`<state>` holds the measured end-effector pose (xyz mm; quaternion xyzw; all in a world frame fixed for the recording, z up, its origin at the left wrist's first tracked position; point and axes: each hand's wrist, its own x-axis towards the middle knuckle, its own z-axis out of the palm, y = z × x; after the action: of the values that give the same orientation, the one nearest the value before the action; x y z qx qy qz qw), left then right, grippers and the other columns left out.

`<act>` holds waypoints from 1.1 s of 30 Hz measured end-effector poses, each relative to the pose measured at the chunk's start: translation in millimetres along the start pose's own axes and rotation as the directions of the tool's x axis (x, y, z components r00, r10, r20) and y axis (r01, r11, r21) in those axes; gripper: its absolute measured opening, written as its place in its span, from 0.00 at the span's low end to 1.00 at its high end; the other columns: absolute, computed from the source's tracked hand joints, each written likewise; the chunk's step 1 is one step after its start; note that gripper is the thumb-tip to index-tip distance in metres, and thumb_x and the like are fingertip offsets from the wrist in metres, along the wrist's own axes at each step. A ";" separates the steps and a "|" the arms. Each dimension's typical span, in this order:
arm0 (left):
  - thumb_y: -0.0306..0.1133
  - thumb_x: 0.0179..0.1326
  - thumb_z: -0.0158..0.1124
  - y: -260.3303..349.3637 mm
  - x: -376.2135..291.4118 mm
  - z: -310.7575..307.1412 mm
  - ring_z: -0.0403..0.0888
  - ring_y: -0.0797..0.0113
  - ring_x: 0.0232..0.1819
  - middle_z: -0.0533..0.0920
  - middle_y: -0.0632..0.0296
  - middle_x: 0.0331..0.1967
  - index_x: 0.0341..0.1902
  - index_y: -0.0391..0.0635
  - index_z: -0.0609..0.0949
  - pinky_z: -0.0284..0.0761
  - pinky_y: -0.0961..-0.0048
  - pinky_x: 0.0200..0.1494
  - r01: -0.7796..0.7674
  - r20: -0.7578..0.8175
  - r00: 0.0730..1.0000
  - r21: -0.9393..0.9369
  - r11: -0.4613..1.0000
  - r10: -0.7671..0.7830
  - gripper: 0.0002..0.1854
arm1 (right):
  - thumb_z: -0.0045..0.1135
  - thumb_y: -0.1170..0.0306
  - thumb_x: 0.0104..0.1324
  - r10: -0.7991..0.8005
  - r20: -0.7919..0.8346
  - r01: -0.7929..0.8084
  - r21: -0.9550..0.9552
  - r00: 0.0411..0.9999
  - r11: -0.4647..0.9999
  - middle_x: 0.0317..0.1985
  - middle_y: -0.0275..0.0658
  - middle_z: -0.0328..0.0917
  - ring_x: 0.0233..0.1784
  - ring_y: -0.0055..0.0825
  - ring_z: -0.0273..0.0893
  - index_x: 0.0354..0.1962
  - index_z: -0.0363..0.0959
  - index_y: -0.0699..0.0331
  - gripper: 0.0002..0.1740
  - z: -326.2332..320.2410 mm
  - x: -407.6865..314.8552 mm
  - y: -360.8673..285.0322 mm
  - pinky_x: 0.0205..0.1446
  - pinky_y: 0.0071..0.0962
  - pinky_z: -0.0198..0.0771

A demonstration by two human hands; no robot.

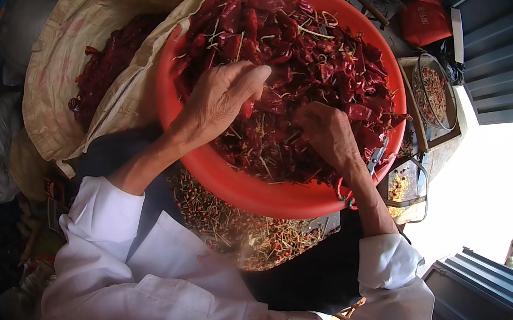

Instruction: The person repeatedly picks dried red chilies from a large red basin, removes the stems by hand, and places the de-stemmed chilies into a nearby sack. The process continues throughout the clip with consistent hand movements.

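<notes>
A wide red plastic basin [251, 197] before me holds a heap of dried red chili peppers [264, 30] with pale stems among them. Above the left part of the heap, my left hand [226, 93] has its fingers closed on a dried chili pepper [247, 108], of which a small red part shows below the thumb. My right hand [325, 132] is low over the middle of the heap, its fingers curled inward; its fingertips are hidden, so what it holds cannot be told. Scissors or snips [376, 157] with a grey blade lie at the basin's right side, near my right wrist.
At the left a large woven sack [63, 61] stands open with more dried chilies inside. Stem scraps [211, 207] cover the ground below the basin. A wooden tray [426, 146] with a wire-rimmed basket, a red bag [425, 21] and a corrugated metal door [507, 62] are at right.
</notes>
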<state>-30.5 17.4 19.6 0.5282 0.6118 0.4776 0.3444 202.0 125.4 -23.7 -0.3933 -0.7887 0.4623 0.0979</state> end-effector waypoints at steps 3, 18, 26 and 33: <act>0.58 0.80 0.55 -3.4 0.3 -3.3 0.66 0.83 0.21 0.70 0.72 0.20 0.26 0.48 0.74 0.59 0.81 0.23 0.106 0.008 0.994 -0.144 0.984 -0.106 0.30 | 0.59 0.69 0.69 -0.121 0.027 0.120 -0.453 0.992 0.884 0.31 0.50 0.84 0.37 0.49 0.86 0.39 0.80 0.64 0.07 20.4 8.0 22.5 0.43 0.46 0.78; 0.44 0.80 0.59 -3.5 -3.3 -5.8 0.73 0.83 0.22 0.75 0.71 0.25 0.41 0.42 0.85 0.68 0.81 0.20 0.220 0.080 0.975 -0.317 0.923 -0.206 0.18 | 0.60 0.64 0.67 0.010 -0.009 -0.012 -0.353 1.000 0.936 0.29 0.48 0.85 0.35 0.43 0.88 0.40 0.83 0.66 0.13 30.2 22.2 30.6 0.40 0.40 0.81; 0.40 0.63 0.80 -8.0 -7.4 6.5 0.81 0.70 0.34 0.89 0.57 0.43 0.55 0.38 0.84 0.79 0.69 0.43 -0.051 0.117 0.993 0.301 0.952 0.016 0.23 | 0.61 0.64 0.68 0.174 0.056 -0.178 0.504 0.983 0.845 0.28 0.41 0.82 0.27 0.30 0.83 0.41 0.81 0.71 0.16 -4.0 -4.3 -11.8 0.34 0.30 0.78; 0.42 0.55 0.82 -8.0 -14.9 26.3 0.87 0.52 0.41 0.86 0.55 0.42 0.52 0.44 0.84 0.83 0.57 0.42 -0.302 0.128 0.953 0.419 0.856 0.274 0.25 | 0.61 0.68 0.73 0.262 0.159 -0.298 0.680 0.952 0.670 0.29 0.35 0.77 0.23 0.21 0.77 0.41 0.80 0.71 0.11 5.0 -18.4 -28.3 0.27 0.23 0.73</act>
<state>-5.6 8.8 2.7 0.6920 0.6054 0.3583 0.1621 196.8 101.6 0.2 -0.4321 -0.4886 0.7434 0.1477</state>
